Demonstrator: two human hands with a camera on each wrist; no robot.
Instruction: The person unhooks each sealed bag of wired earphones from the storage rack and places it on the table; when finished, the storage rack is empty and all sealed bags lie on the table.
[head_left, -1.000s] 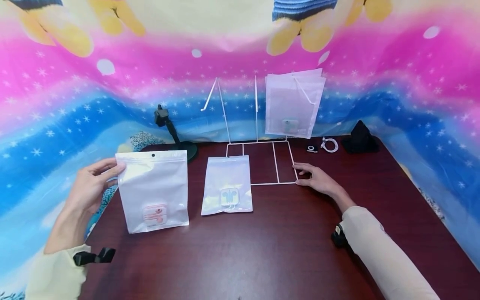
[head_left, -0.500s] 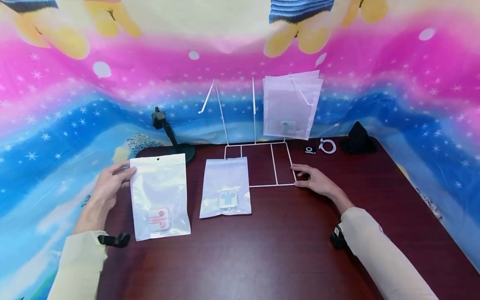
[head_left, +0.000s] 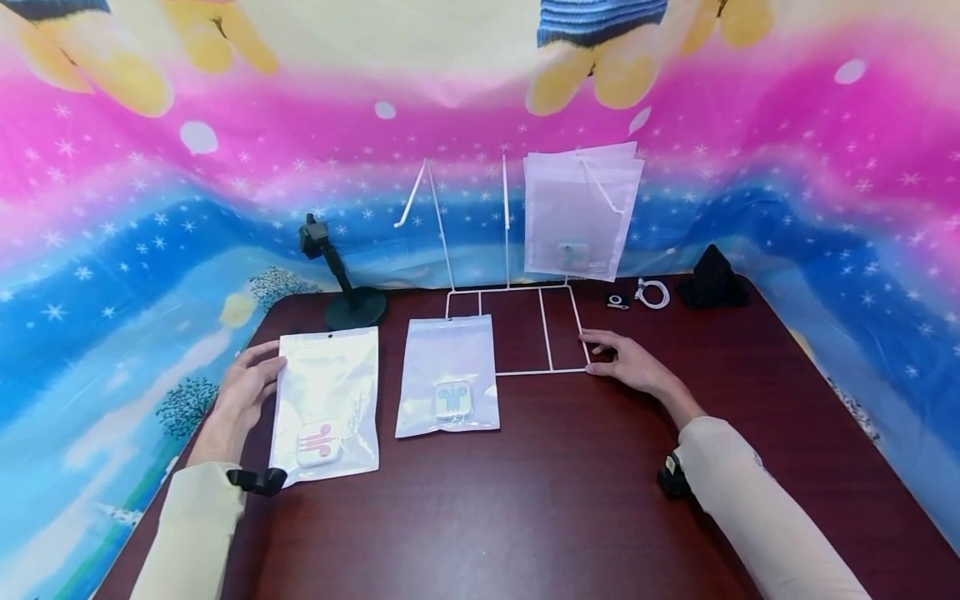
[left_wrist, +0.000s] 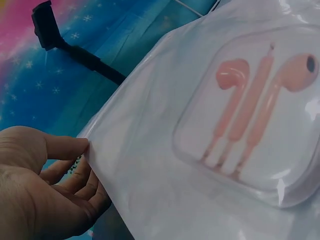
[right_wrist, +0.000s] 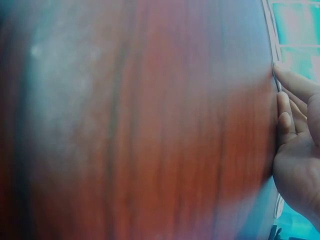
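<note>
- Clock directions are centred on the blue-earphone pouch (head_left: 447, 350) in the head view, twelve pointing to the far table edge.
- Left hand (head_left: 243, 392), nine o'clock: thumb and fingertips are pinched together on the left margin of the pink-earphone pouch (head_left: 330, 379), just below its upper corner.
- Right hand (head_left: 630, 365), three o'clock: thumb and forefinger are spread apart, the thumb touching the near right corner of the white wire rack (head_left: 546, 329), the forefinger its right side bar.
- The pink-earphone pouch also lies at nine, its case of pink earphones (left_wrist: 255, 110) toward the lower end; whether its bottom edge touches the table cannot be told. Only a narrow strip separates its right edge from the blue-earphone pouch.
- The blue-earphone pouch covers the near left corner of the rack's base.
- Overlapping hanging pouches (head_left: 581, 208) occupy the rack's right prong, between one and two; the other prongs rise near twelve.
- A dark stand (head_left: 356, 310) is at ten, close beyond the pink-earphone pouch, limiting room there.
- Toward two, along the far edge: a small black device (head_left: 617, 301), a white cable (head_left: 666, 292) and a black wedge (head_left: 712, 275).
- The table (head_left: 510, 500) offers its broadest room from four to seven, between the forearms; the left hand is close to its left edge.
</note>
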